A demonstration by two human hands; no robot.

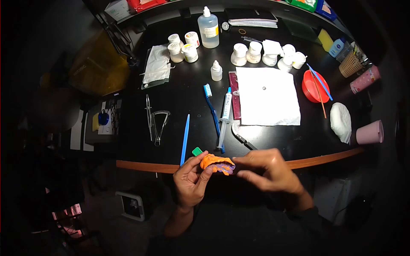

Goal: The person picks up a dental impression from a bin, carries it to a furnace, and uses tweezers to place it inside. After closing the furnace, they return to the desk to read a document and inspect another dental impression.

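Observation:
In front of the table's edge, my left hand grips an orange and purple dental impression between thumb and fingers. A green tab sticks out at its upper left. My right hand is at the right end of the impression, thumb and index finger apart, fingertips close to its rim. Just beyond lie a blue toothbrush, a syringe labelled firing paste and a black-handled tool. A blue stick lies to the left of these.
A white cloth carries a small round grey piece. Red bowl, pink cup and white wad stand at right. Jars and a large bottle line the back. Calipers and tweezers lie at left.

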